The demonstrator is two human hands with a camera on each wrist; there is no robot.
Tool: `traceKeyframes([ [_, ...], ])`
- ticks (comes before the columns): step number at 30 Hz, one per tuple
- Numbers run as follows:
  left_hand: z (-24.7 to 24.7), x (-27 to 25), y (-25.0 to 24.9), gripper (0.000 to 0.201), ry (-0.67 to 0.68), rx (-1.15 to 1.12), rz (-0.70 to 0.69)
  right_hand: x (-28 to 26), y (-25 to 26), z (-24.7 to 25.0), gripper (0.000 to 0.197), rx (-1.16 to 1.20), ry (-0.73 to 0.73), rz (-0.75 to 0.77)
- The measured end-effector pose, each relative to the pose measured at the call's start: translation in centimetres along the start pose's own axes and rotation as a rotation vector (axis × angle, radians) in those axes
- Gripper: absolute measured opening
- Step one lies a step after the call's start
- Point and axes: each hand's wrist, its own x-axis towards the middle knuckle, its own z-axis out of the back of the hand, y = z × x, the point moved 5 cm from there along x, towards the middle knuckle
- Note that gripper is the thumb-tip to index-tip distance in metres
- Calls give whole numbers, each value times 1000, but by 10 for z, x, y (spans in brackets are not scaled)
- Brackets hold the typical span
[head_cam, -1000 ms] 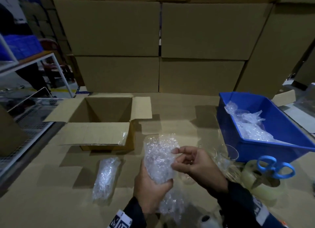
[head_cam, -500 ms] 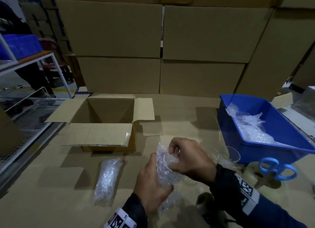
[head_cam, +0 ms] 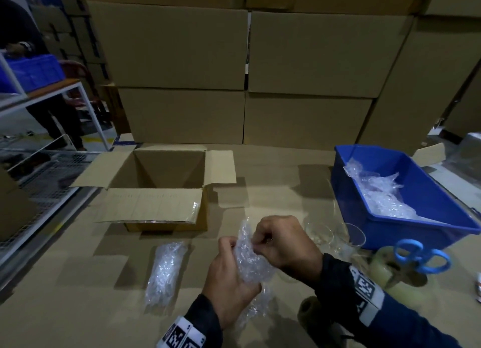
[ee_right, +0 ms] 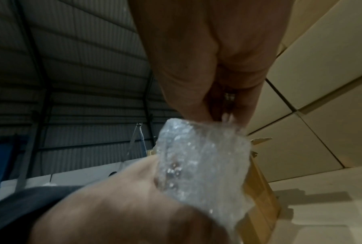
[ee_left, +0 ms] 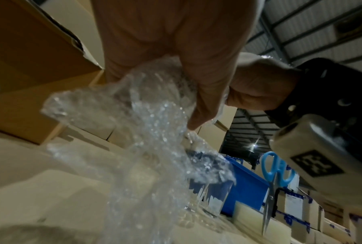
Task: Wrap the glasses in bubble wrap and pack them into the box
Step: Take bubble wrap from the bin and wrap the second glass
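Head view shows the left hand (head_cam: 229, 282) grasping the bubble-wrapped glass (head_cam: 251, 259) around its lower body, just in front of the open cardboard box (head_cam: 166, 189), above the tabletop (head_cam: 273, 191). The right hand (head_cam: 283, 239) has its fingers (head_cam: 260, 239) pinching the loose wrap at the top end. The bundle's long axis runs roughly upright, tilted slightly, top end toward the box. Risk: unsecured wrap may spring open if the pinch slackens, or the glass could slide out the trailing lower end.
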Motion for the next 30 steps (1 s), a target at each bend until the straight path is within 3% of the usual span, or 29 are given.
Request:
traceKeyframes([
  [4, 3, 2, -10, 87, 30, 37, -67, -1, 5, -4, 13, 25, 154, 53],
  [7, 2, 1, -16, 101, 71, 53, -88, 1, 1, 1, 19, 56, 90, 13],
  [9, 4, 0, -17, 98, 53, 62, -114, -1, -2, 8, 15, 83, -24, -62],
  [12, 10, -1, -20, 82, -14, 56, -139, -5, -9, 21, 26, 173, -141, -136],
  [15, 25, 5, -17, 65, -109, -172, -19, -13, -26, 36, 20, 420, -304, -201],
  [17, 36, 12, -15, 63, -181, -301, 33, -24, -33, 31, 19, 446, -300, -194],
  [18, 40, 15, -16, 63, -208, -355, 48, -31, -35, 20, 33, 398, -226, -190],
  [21, 47, 24, -22, 61, -294, -499, 67, -52, -22, -20, 108, 358, 58, -59],
  [22, 47, 26, -25, 60, -317, -527, 68, -54, -17, -28, 116, 419, 77, 1],
  [24, 45, 29, -30, 59, -340, -541, 64, -53, -13, -36, 104, 507, 22, 45],
  [27, 42, 29, -30, 60, -364, -502, 55, -49, -25, -29, 38, 530, -211, -114],
  [28, 42, 27, -30, 63, -368, -486, 50, -49, -30, -27, 24, 574, -259, -172],
  [30, 40, 25, -27, 68, -354, -468, 49, -49, -33, -21, 19, 732, -273, -256],
])
